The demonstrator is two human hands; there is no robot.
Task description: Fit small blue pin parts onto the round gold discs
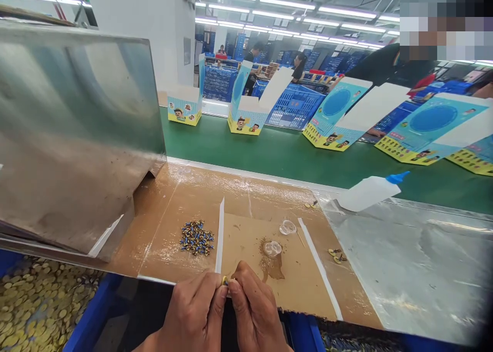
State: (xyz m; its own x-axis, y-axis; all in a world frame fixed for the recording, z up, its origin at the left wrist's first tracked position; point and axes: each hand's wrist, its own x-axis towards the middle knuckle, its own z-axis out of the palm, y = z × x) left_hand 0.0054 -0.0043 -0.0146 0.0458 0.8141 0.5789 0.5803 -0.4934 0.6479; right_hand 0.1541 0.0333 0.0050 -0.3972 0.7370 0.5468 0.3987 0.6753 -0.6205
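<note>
Above the table's front edge, my left hand (192,303) and my right hand (256,308) meet with fingers pinched together. Between the fingertips shows a tiny toy figure (225,280) with a yellow part; most of it is covered by fingers and thumbs. Beyond my left hand lies a pile of small blue, dark and yellow toy figures (196,237). On the cardboard sheet (246,236) are a small clear cup (272,248) in a wet brown stain, a second clear cup (287,227) and a thin wooden stick (300,238).
A white squeeze bottle (365,193) with blue nozzle lies at right. Several printed boxes (244,123) stand open on the green conveyor belt (215,146). A metal housing (77,136) rises at left, above a blue bin (92,311) of yellow discs. Co-workers are beyond the belt.
</note>
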